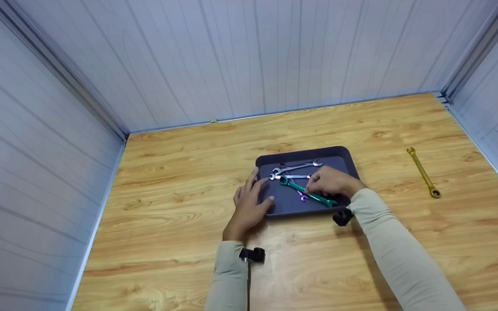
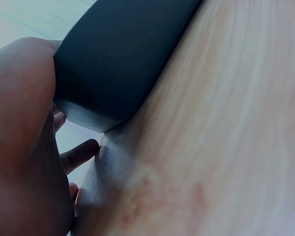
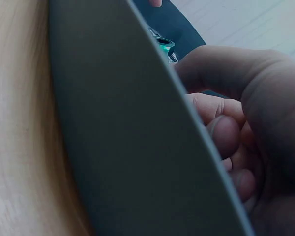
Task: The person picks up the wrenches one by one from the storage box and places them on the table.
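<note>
A dark grey tray [image 1: 305, 153] sits on the wooden table with several combination wrenches inside. My right hand [image 1: 332, 181] reaches over its right side, fingers curled, and pinches a green ratcheting wrench [image 1: 320, 199] near the middle. Beyond that lie a silver wrench [image 1: 297, 166] and a second silver wrench [image 1: 296, 176]. A purple wrench [image 1: 303, 198] is partly covered by the green one. At the tray's left edge my left hand [image 1: 249, 209] rests with fingers spread, index finger and thumb over the rim. In the right wrist view, the tray wall [image 3: 123, 123] hides most of the wrenches.
A yellow ratcheting wrench [image 1: 423, 173] lies on the table [image 1: 171, 207] to the right of the tray. Pale panel walls [image 1: 231, 65] enclose the table at the back, left and right.
</note>
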The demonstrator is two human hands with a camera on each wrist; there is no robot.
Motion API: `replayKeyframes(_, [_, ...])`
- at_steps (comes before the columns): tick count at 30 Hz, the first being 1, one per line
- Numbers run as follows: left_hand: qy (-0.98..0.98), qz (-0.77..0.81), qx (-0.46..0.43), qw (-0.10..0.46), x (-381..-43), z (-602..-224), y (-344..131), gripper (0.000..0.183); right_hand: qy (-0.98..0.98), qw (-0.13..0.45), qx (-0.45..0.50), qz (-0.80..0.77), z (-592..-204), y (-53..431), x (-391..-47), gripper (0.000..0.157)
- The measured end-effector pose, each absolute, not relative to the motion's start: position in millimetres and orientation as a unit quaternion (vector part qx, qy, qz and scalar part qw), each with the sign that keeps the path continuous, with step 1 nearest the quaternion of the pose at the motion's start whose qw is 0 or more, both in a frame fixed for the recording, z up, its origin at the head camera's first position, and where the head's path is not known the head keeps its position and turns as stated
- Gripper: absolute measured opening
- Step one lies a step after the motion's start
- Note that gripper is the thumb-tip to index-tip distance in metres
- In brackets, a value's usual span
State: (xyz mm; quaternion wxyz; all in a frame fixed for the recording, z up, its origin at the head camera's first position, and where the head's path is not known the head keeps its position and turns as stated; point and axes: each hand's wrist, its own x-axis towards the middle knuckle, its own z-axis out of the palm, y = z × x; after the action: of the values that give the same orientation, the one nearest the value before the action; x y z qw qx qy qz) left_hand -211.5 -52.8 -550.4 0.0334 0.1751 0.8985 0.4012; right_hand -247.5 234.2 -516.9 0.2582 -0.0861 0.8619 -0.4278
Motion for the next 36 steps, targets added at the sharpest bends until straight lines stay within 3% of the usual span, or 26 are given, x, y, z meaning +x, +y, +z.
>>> replayKeyframes(26, [0.897, 0.405, 0.177, 0.038, -210, -551, -53, 0.056, 0.799, 0.288, -0.062, -0.525, -523, 248, -248, 0.021])
replayKeyframes(36, [0.897, 0.403, 0.177, 0.034, -212, -551, -54, 0.056, 0.785, 0.269, -0.064, -0.554, -527, 251, -247, 0.021])
